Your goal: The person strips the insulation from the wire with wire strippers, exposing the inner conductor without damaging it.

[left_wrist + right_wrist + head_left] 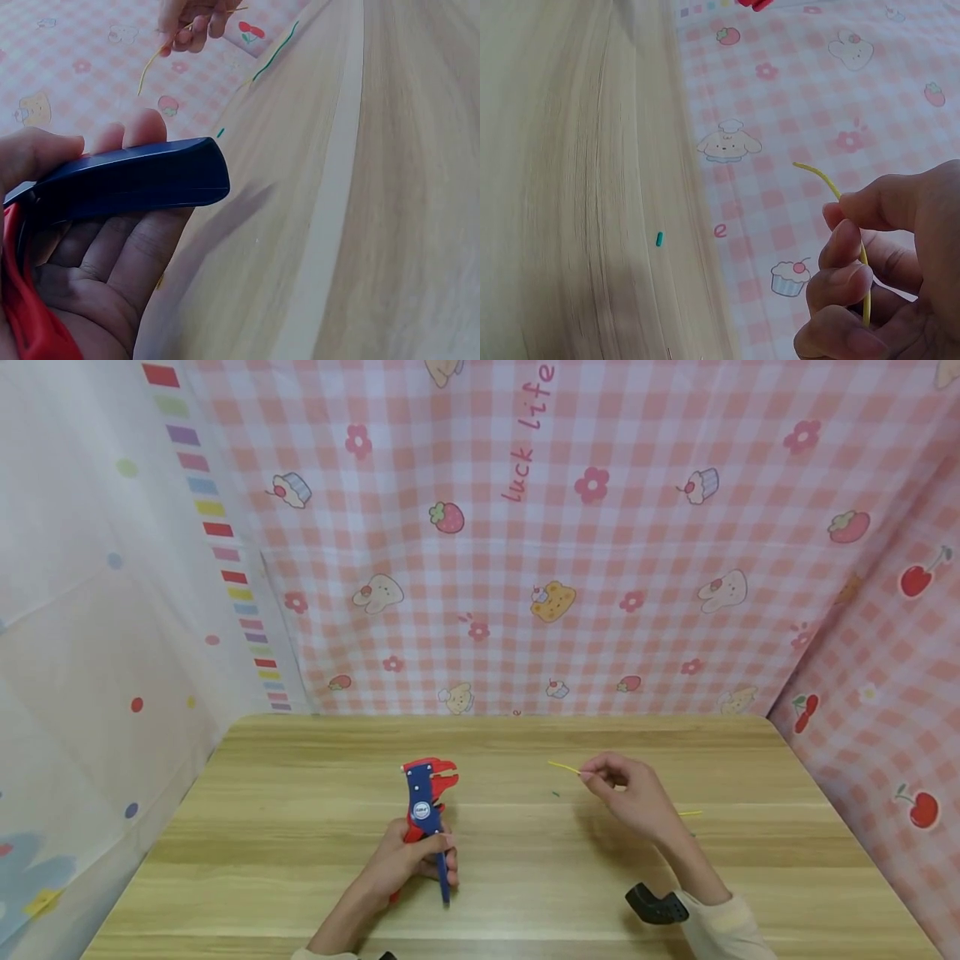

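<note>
In the head view, my left hand (420, 856) grips a wire stripper (422, 793) with a blue body and red jaws pointing up and right. The left wrist view shows its blue handle (142, 176) between thumb and fingers, with the red handle by the palm. My right hand (630, 793) is up to the right, apart from the tool. Its thumb and forefinger pinch a thin yellow wire (825, 178). One end of the wire sticks out to the left, slightly bent, and the rest runs back past the curled fingers.
A short green piece (659, 238) lies on the wooden table (300, 793) between the hands. Farther right, a longer green wire (276, 52) lies on the wood. Patterned cloth (480, 568) hangs behind the table and at both sides.
</note>
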### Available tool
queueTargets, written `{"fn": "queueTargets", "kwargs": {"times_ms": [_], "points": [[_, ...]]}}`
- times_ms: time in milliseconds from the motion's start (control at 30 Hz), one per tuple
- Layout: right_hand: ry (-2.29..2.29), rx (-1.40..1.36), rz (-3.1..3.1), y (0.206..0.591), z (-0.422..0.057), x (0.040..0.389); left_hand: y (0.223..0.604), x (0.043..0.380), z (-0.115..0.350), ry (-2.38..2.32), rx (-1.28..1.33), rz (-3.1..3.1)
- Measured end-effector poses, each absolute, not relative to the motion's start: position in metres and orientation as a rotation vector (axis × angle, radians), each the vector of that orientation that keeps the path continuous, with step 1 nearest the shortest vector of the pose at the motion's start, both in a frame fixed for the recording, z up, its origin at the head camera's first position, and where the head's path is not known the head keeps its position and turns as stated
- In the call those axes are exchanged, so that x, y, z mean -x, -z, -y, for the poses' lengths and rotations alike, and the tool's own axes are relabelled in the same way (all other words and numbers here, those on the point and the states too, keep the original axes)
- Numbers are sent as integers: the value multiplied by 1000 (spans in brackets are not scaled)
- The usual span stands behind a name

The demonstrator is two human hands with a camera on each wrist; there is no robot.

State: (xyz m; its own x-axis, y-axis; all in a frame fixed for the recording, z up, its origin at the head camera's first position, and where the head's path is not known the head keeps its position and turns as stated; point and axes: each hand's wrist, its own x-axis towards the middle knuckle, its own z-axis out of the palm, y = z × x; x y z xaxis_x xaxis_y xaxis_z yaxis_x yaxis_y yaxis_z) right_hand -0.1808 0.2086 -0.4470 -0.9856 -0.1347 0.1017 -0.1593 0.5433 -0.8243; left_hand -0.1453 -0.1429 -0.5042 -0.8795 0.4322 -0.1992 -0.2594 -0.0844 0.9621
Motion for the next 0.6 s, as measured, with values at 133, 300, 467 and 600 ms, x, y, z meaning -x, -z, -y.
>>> {"fn": "queueTargets", "kwargs": {"times_ms": [133, 300, 467, 600], "points": [[-1458, -279, 2743, 446, -205, 179, 504, 144, 140, -2020, -199, -1735], [-1463, -318, 2741, 445, -199, 176, 503, 143, 136, -2026, -216, -1710], [-1474, -349, 2744, 445, -195, 174, 501, 141, 133, -2027, -223, -1699], [-1475, -360, 2747, 444, -191, 172, 500, 139, 130, -2029, -229, -1689]]}}
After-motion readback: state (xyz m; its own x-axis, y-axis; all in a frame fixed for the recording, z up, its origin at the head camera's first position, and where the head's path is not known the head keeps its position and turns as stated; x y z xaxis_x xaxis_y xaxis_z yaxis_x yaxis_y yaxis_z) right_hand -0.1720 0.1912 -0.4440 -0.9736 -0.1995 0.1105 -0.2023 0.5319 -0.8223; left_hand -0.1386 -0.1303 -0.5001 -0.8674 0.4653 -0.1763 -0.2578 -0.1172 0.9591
